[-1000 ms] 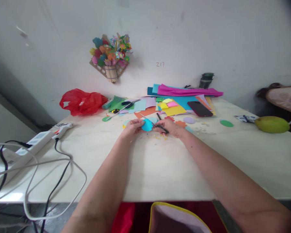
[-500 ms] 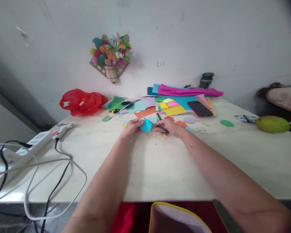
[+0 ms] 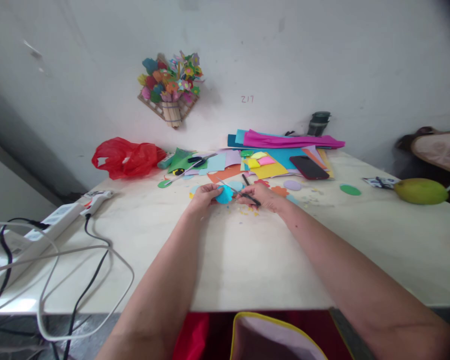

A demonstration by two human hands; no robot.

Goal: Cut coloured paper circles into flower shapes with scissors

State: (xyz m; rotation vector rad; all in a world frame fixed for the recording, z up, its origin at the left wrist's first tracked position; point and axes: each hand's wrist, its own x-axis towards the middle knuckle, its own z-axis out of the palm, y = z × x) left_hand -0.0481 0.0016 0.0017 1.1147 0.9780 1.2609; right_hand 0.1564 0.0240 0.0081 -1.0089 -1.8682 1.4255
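Observation:
Between the thumb and fingers of my left hand point(image 3: 206, 198) is a blue paper piece point(image 3: 224, 194) with a scalloped edge. My right hand point(image 3: 260, 195) is closed on a pair of scissors point(image 3: 249, 198) with dark handles; the blades point left, close to the paper's upper right edge. Whether the blades touch the paper is hard to make out. Small yellow scraps point(image 3: 252, 213) lie on the table below the scissors. Just beyond my hands lie a light blue paper circle point(image 3: 237, 185) and an orange paper flower point(image 3: 280, 191).
Farther back are coloured sheets point(image 3: 272, 170), a phone point(image 3: 309, 167), dark-handled scissors point(image 3: 197, 160) and a red plastic bag point(image 3: 125, 157). On the left are a power strip point(image 3: 62, 214) and loose cables point(image 3: 133, 275). A green-yellow fruit point(image 3: 421, 191) lies at right, near a green paper oval point(image 3: 350, 190).
The blue paper has turned slightly and shifted a little left in my left hand. My right hand and the scissors stay in nearly the same place.

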